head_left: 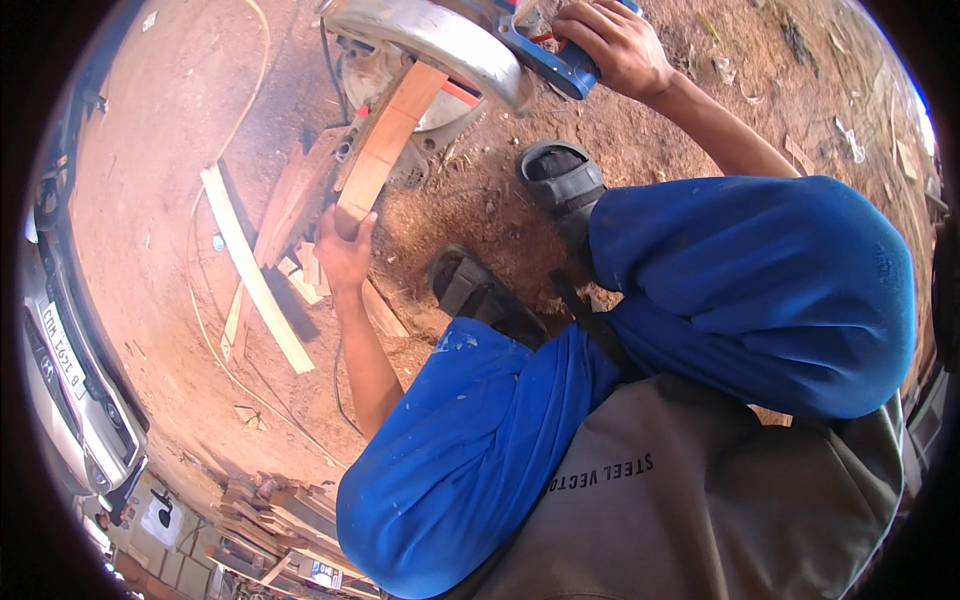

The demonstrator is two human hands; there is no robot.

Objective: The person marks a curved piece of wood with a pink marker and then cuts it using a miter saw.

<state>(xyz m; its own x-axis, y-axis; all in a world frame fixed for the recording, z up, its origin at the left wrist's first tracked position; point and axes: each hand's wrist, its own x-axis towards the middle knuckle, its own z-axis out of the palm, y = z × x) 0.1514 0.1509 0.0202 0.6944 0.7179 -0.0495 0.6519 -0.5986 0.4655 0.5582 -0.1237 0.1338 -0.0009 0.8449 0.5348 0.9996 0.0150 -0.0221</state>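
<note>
My left hand (345, 250) is closed around the near end of a reddish wooden board (388, 135). The far end of that board lies on the base of a miter saw, under its silver curved blade guard (440, 35). My right hand (622, 45) wraps round the saw's blue handle (560, 65) at the upper right. The guard and the board hide the blade, so I cannot see whether it touches the wood. Part of the saw's round metal base (435, 115) shows beside the board.
A pale wooden strip (255, 270) and darker planks (295, 195) lie left of my left hand. Small offcuts (305, 275) and sawdust (420, 220) cover the dirt ground near my sandals (480, 295). A cable (205, 310) loops leftward. Stacked lumber (280, 530) and a silver car (80, 390) stand farther left.
</note>
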